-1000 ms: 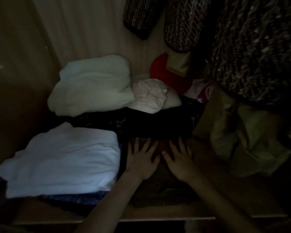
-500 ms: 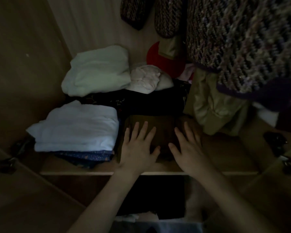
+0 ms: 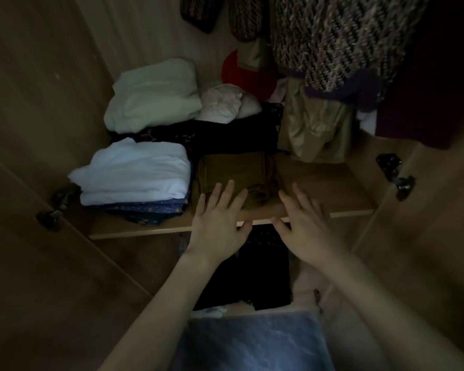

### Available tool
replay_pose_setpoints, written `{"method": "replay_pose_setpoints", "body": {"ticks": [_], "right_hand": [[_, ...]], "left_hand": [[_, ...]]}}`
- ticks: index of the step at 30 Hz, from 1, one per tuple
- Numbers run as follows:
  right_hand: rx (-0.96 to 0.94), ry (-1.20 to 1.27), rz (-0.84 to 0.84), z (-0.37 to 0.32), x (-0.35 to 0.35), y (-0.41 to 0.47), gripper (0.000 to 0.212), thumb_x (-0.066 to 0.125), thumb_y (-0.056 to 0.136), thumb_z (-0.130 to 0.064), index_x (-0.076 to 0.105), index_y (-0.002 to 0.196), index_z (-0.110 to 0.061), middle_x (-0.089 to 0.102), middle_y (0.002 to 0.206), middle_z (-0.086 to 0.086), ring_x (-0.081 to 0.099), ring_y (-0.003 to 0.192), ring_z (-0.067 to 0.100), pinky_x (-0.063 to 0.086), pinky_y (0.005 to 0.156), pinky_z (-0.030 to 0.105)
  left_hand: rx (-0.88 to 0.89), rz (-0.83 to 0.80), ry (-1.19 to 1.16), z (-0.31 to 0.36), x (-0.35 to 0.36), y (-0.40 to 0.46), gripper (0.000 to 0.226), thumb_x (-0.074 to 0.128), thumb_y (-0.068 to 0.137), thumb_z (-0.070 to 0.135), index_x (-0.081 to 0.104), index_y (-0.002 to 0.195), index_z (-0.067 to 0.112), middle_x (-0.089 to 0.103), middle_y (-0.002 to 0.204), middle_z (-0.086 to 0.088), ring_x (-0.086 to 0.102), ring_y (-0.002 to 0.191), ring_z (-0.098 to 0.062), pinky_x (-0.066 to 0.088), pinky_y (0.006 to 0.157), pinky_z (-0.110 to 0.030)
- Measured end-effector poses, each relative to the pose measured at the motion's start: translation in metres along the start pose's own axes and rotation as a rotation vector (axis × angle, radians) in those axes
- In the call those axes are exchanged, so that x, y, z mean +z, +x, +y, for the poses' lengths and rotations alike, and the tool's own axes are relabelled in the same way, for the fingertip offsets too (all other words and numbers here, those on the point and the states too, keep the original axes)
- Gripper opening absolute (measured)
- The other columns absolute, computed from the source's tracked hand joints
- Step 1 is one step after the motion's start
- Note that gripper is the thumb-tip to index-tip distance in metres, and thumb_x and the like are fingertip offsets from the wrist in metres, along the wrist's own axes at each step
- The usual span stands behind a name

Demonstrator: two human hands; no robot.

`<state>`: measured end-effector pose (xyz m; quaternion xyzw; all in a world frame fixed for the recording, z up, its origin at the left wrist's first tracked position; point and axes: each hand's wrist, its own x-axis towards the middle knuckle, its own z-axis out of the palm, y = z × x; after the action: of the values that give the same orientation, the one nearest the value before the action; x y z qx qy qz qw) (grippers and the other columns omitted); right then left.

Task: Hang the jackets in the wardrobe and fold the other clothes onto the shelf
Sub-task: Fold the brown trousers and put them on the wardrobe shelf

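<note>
A folded brown garment (image 3: 233, 174) lies on the wooden shelf (image 3: 332, 183) inside the dim wardrobe. My left hand (image 3: 219, 223) is flat with fingers spread, its fingertips over the garment's near edge. My right hand (image 3: 302, 228) is also flat and spread, above the shelf's front edge just right of the garment, holding nothing. A knitted patterned jacket (image 3: 340, 41) hangs above at the upper right, with an olive-gold garment (image 3: 314, 124) hanging below it.
A folded white pile (image 3: 134, 172) on blue patterned cloth sits left of the brown garment. Behind are a pale green bundle (image 3: 153, 97), a pinkish bundle (image 3: 221, 104), dark clothes and a red item (image 3: 248, 76). Door hinges (image 3: 395, 172) flank the opening.
Both hands have drawn back from on top of the brown garment toward the shelf's front edge. The camera has pulled away, showing more of the wardrobe doors and the space below.
</note>
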<state>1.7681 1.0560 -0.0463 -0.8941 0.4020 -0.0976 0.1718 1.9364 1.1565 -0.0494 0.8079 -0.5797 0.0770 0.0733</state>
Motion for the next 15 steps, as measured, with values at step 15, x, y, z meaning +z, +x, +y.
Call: {"method": "replay_pose_setpoints", "body": {"ticks": [15], "right_hand": [[0.272, -0.097, 0.111, -0.043, 0.020, -0.155, 0.065, 0.037, 0.097, -0.049, 0.013, 0.153, -0.027, 0.004, 0.162, 0.005, 0.009, 0.147, 0.027, 0.012, 0.118, 0.051]], "left_hand": [[0.346, 0.019, -0.030, 0.005, -0.020, -0.098, 0.063, 0.033, 0.096, 0.055, 0.020, 0.153, 0.030, -0.001, 0.163, 0.001, -0.004, 0.150, -0.019, 0.004, 0.120, -0.049]]}}
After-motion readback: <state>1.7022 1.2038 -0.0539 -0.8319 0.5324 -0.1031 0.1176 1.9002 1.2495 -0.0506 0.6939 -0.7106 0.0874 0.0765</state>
